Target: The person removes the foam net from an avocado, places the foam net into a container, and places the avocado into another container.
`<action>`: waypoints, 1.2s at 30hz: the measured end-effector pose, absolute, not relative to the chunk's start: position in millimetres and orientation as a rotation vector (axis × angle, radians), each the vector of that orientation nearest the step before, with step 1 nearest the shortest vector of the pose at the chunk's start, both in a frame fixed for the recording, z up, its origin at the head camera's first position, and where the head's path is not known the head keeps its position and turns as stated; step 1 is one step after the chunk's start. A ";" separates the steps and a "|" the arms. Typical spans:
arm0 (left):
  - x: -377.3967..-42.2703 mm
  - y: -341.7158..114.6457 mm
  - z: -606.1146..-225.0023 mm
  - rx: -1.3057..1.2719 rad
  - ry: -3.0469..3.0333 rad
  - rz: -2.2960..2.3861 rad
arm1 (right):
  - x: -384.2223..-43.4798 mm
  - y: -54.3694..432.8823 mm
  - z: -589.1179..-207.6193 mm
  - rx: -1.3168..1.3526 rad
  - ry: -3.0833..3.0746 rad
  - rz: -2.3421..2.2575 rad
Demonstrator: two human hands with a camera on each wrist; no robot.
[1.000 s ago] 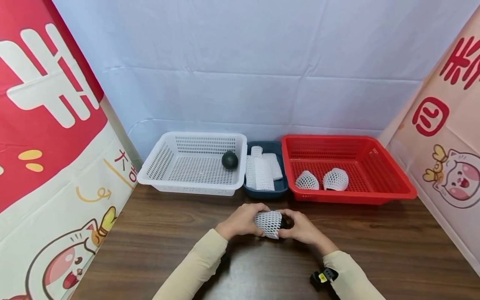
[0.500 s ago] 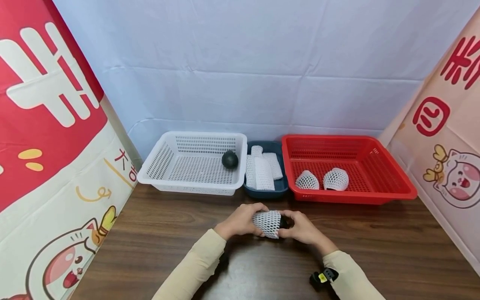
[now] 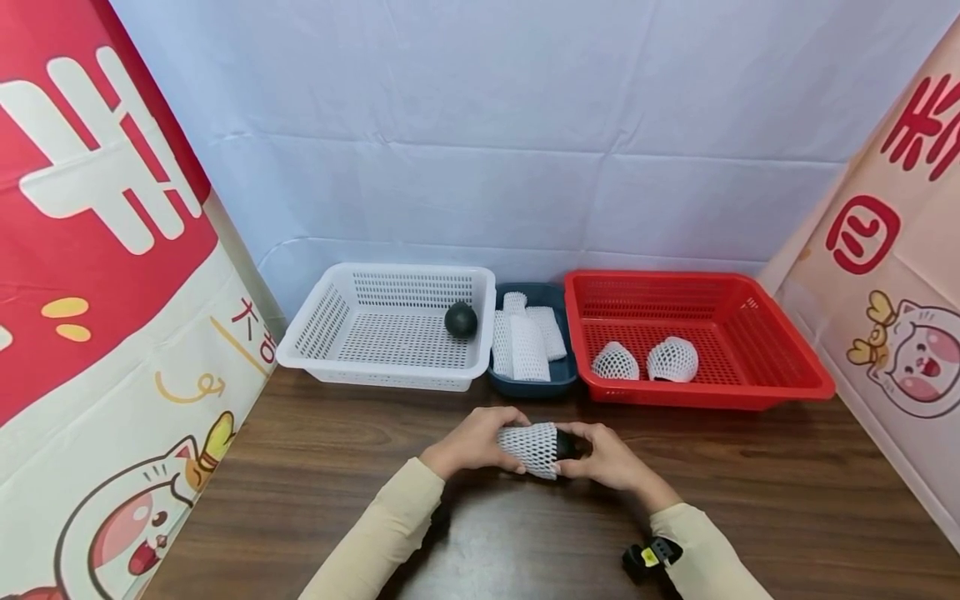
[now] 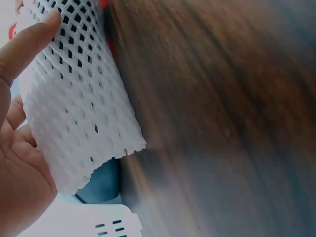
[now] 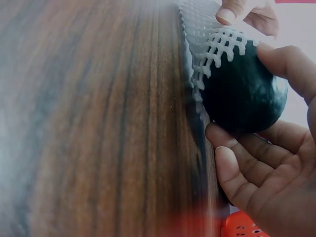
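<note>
Near the middle of the table in the head view, my left hand (image 3: 474, 442) grips a white foam net sleeve (image 3: 529, 447) from its left side. Thumb and fingers lie on opposite sides of the sleeve (image 4: 79, 98) in the left wrist view, and its lower end hangs loose. My right hand (image 3: 617, 462) holds a dark green avocado (image 5: 242, 94) with the thumb above and fingers below. The sleeve's mesh edge wraps part of the avocado; its rounded end sticks out on the right. The rest of the fruit is hidden inside the net.
A white basket (image 3: 300, 354) at the back left holds one dark avocado (image 3: 461, 320). Beside it, a blue bin (image 3: 532, 388) contains several folded foam sleeves (image 3: 528, 346). Two net-wrapped fruits (image 3: 672, 360) lie in the red basket (image 3: 750, 392) at right.
My left hand has shifted slightly left along with the sleeve, and a bit more of the avocado shows at the right. My right hand has stayed nearly still.
</note>
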State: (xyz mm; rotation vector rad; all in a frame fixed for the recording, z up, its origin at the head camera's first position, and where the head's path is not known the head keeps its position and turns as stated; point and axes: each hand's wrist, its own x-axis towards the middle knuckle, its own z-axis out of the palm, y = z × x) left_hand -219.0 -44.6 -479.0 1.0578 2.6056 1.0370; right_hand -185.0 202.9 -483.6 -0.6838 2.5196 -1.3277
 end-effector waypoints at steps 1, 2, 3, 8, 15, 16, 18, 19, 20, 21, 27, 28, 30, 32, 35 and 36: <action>-219.2 -45.3 -479.1 1.055 2.602 1.038 | -184.4 203.0 -483.6 -0.683 2.513 -1.338; -219.1 -46.1 -479.1 1.050 2.599 1.038 | -183.9 203.1 -483.4 -0.684 2.506 -1.349; -218.9 -46.8 -478.9 1.044 2.596 1.038 | -183.3 203.2 -483.4 -0.681 2.502 -1.356; -218.9 -50.7 -478.3 1.036 2.594 1.030 | -181.9 206.3 -483.7 -0.657 2.498 -1.379; -219.9 -52.4 -480.8 1.037 2.602 0.993 | -183.1 209.8 -483.7 -0.638 2.476 -1.391; -220.0 -52.3 -481.2 1.038 2.604 0.989 | -183.3 209.8 -483.9 -0.636 2.473 -1.389; -220.2 -52.2 -481.8 1.041 2.606 0.985 | -183.2 209.5 -484.1 -0.630 2.466 -1.389; -220.2 -52.1 -481.9 1.042 2.605 0.986 | -183.1 209.5 -484.3 -0.628 2.467 -1.387; -220.2 -52.0 -481.9 1.045 2.607 0.984 | -183.0 209.4 -484.5 -0.626 2.468 -1.384; -220.3 -51.9 -482.0 1.047 2.607 0.984 | -182.9 209.3 -484.8 -0.624 2.471 -1.379; -220.4 -50.8 -481.6 1.054 2.614 0.988 | -182.9 209.8 -485.9 -0.613 2.494 -1.366; -220.2 -50.5 -481.4 1.057 2.612 0.990 | -182.9 209.7 -486.3 -0.609 2.497 -1.364; -219.8 -49.6 -481.4 1.080 2.613 0.986 | -182.6 208.8 -487.0 -0.592 2.510 -1.348; -219.3 -48.3 -481.1 1.113 2.616 0.977 | -182.7 207.6 -487.0 -0.585 2.524 -1.330; -217.9 -45.2 -478.6 1.164 2.627 0.952 | -183.3 204.7 -486.4 -0.581 2.540 -1.319; -217.5 -44.1 -478.3 1.181 2.636 0.941 | -183.7 203.8 -486.4 -0.581 2.540 -1.322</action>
